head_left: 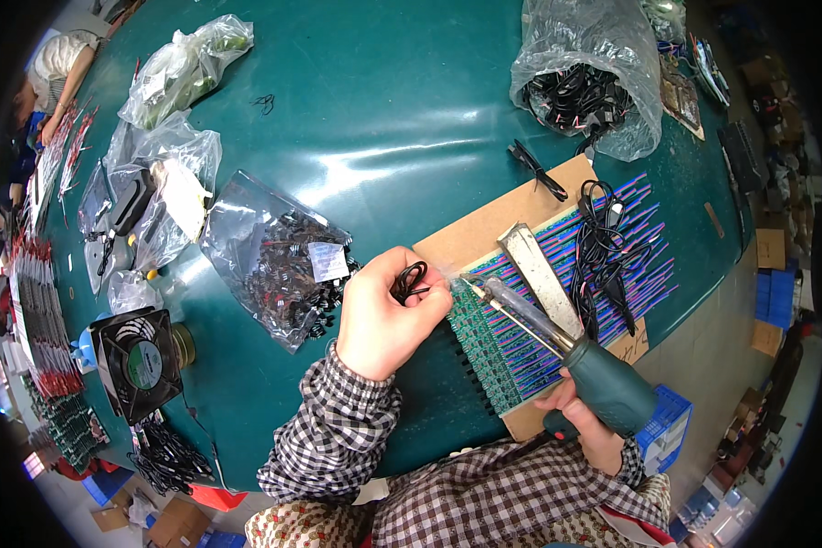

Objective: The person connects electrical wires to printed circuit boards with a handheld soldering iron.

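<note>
- Head view: the left hand (388, 310) has thumb and forefinger pinched together on a thin black cable (409, 281), whose small loop stands between the bent fingers.
- The right hand (586, 422) has its fingers wrapped round the green handle of a soldering iron (612, 388); the iron's tip reaches up and left, just beside the left fingertips.
- Just right of and below the left fingertips runs a slanting row of green circuit boards (484, 352), with blue and purple wires (532, 363) spreading rightward from it.
- Brown cardboard (493, 215) shows beyond the boards, above and right of the left fingers.
- Above the right fingers, a worn metal bar (541, 283) lies over the wires, with coiled black cords (616, 292) beside it.
- Left of the left fingers lies a clear bag (233, 228) of small dark parts.
- Farther left of those fingers stands a black fan (143, 365).
</note>
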`<state>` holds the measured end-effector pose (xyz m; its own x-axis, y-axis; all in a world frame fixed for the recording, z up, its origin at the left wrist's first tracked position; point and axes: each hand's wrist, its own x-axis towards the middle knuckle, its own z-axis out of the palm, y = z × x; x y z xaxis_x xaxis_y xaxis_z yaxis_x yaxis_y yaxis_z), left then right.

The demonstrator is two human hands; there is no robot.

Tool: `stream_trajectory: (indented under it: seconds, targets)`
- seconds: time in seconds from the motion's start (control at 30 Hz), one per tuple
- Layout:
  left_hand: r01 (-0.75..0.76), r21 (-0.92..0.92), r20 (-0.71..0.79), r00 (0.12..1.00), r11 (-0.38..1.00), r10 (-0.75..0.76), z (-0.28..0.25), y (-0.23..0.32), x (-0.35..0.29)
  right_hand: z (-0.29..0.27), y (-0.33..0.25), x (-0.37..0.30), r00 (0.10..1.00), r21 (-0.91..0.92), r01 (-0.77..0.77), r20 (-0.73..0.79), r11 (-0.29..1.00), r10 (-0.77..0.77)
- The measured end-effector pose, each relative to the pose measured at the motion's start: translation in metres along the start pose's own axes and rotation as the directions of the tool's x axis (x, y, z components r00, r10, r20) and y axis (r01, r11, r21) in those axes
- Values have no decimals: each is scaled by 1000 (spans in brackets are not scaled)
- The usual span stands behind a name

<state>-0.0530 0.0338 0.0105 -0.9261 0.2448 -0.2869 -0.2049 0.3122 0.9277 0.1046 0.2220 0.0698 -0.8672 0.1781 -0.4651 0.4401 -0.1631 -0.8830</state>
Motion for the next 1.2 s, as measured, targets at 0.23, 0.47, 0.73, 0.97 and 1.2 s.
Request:
stream_trajectory:
  seconds: [0.23, 0.47, 0.73, 0.97, 1.2]
  targets:
    - [-2, -24, 8, 1000, 1000, 2, 0, 1, 0, -1, -2, 0, 1000, -7, -28, -10, 1000, 28]
    - [-12, -27, 2, 1000, 1000, 12, 1, 2, -2, 3, -7, 1, 999, 126, 36, 28, 991, -40]
    - [-88, 44, -111, 990, 995, 92, 7, 3, -21, -3, -2, 1, 997, 159, 63, 33, 985, -69]
    - [-220, 251, -234, 931, 942, 280, 20, 11, -28, -6, 1, -2, 997, 141, 44, 49, 989, -51]
    - [-200, 173, -280, 929, 964, 243, 25, 7, -28, -8, 1, -6, 997, 199, -21, 72, 980, 7]
